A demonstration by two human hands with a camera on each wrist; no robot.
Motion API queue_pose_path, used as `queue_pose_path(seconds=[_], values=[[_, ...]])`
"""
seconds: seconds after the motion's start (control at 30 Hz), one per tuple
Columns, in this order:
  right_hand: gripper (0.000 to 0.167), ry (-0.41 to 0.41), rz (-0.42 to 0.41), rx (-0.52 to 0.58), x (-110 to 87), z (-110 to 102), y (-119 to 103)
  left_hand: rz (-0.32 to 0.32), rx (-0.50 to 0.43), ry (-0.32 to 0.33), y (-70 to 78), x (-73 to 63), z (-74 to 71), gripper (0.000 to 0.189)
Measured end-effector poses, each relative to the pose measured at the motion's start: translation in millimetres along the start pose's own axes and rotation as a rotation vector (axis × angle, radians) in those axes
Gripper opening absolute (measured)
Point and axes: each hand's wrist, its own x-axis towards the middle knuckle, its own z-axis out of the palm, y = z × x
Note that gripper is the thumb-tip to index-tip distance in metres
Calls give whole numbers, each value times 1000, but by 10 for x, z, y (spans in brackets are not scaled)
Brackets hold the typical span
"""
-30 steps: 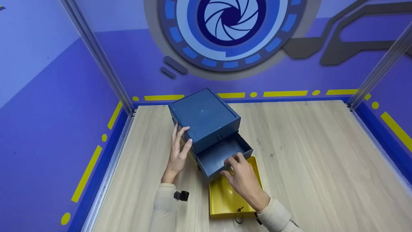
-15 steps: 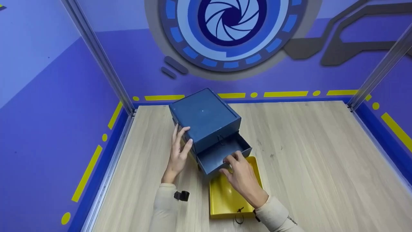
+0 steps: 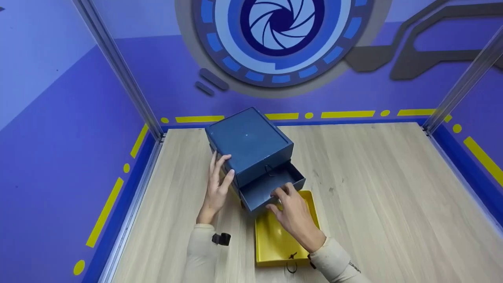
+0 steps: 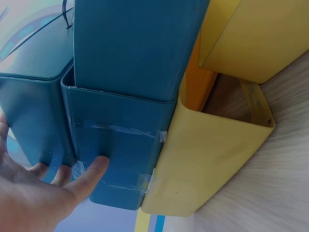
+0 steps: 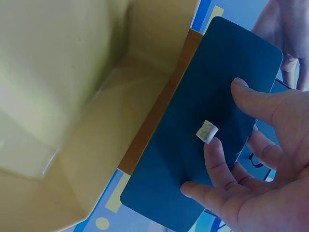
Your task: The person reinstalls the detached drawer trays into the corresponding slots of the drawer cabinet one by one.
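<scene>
Drawer, blue (image 3: 257, 192), sits half out between 10 and 11 o'clock from my right hand (image 3: 295, 216), the nearer one, its long front slanting 8 to 2. That hand's fingers bend over the rim and pinch the front. My left hand (image 3: 216, 188), fingers nearly straight, rests on the blue box (image 3: 249, 141) side. A black loop (image 3: 268, 170) hangs over the drawer; a yellow drawer (image 3: 267, 243) pokes out lower, toward 5 o'clock.

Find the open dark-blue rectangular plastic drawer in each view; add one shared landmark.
Head: the dark-blue rectangular plastic drawer, just below centre.
Left wrist: the drawer, top centre.
Right wrist: the drawer, its front slanting across the centre.
Shared landmark: the yellow rectangular plastic drawer, lower centre, upper right, left, respectively.
</scene>
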Motion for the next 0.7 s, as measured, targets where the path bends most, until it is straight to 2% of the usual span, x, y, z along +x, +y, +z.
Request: queue_pose_path(seconds=[0.17,0.27,0.53,0.7], values=[[38,76,-57,-54,-53,-38,-28,-18,3,-1,-2,-12,-10,49],[37,113,-80,-103,-74,-88,-41,-14,-1,2,-1,-9,-11,49],[32,36,-98,-176,-44,-133,-30,-10,-6,4,-4,6,-13,49],[29,36,-99,-180,-10,-100,-13,-4,2,3,-14,7,-12,49]])
